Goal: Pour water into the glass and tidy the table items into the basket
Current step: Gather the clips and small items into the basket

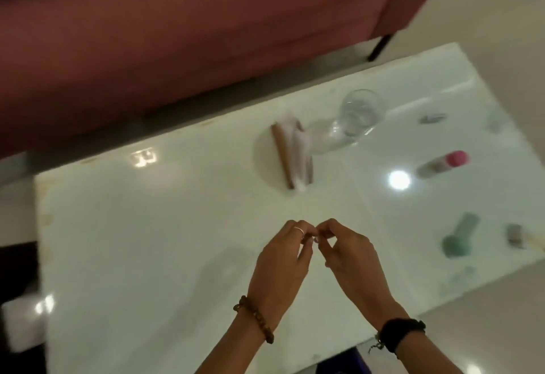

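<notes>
From your head camera, both of your hands hover over the near middle of the glossy white table (147, 241), fingertips meeting. Your left hand (283, 258), with a ring on one finger and a brown beaded bracelet (253, 319) at the wrist, has its fingers curled inward, and your right hand (351, 255), with a black band (402, 334) at the wrist, curls the same way; together they seem to pinch something very small and pale between them, but the blur keeps me from telling what it is. The clear drinking glass (358, 117) stands upright toward the far side of the table, well apart from your hands; I cannot tell whether it holds water. Just beside it on the left is a brown holder with white tissues (295, 152), resting on a round pale patch. To your right lie a bottle with a pink cap (442, 164) on its side, a teal object (461, 235) nearer you, a small grey item (514, 235) by the right edge, and another small grey-white piece (432, 118) farther back. A dark red sofa (177, 34) runs behind the table.
</notes>
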